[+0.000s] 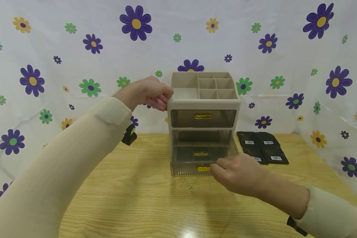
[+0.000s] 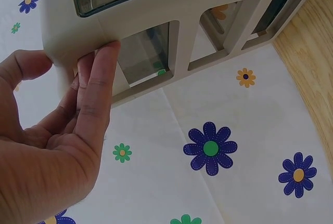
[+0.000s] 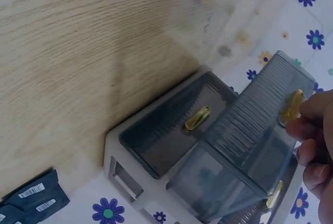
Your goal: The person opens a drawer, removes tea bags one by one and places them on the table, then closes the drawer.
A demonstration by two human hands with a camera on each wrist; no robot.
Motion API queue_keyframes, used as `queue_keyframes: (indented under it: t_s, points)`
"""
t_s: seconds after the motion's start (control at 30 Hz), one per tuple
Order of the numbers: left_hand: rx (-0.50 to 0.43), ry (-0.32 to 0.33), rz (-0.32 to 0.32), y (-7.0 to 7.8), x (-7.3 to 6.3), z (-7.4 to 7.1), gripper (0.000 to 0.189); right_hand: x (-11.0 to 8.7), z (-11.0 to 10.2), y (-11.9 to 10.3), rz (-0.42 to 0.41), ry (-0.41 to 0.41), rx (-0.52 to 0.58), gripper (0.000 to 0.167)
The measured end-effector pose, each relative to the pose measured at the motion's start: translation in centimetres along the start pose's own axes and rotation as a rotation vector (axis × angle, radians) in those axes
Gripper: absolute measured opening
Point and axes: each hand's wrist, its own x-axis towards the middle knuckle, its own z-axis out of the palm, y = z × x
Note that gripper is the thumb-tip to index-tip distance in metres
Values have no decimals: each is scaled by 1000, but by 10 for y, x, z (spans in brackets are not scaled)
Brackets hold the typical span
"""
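A beige desktop organizer (image 1: 204, 104) with smoky see-through drawers and a divided top stands on the table. My left hand (image 1: 154, 93) grips its upper left edge; the thumb and fingers bracket the corner in the left wrist view. The middle drawer (image 1: 184, 168) is pulled out towards me, and nothing shows inside it. At its front, my right hand (image 1: 239, 173) pinches the gold handle (image 3: 293, 104), which the fingers partly cover. The top drawer (image 1: 181, 118) is closed, and the bottom drawer (image 3: 161, 143) also sits in the frame.
Several flat black packets (image 1: 260, 145) with white barcode labels lie to the right of the organizer. Behind the wooden table (image 1: 131, 198) hangs a white cloth (image 1: 107, 19) printed with flowers.
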Motion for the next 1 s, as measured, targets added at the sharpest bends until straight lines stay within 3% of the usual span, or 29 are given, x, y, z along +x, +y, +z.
queue_keyframes:
  t_s: [0.47, 0.8, 1.0]
  points:
    - [7, 4, -8, 1, 1, -1, 30, 2, 7, -1, 45, -44, -83, 14]
    - [-6, 6, -9, 0, 1, 1, 29, 1, 18, 11, 112, -50, -81, 17]
    - [2, 9, -6, 0, 2, 1, 28, 2, 25, 19, 166, -96, -83, 13]
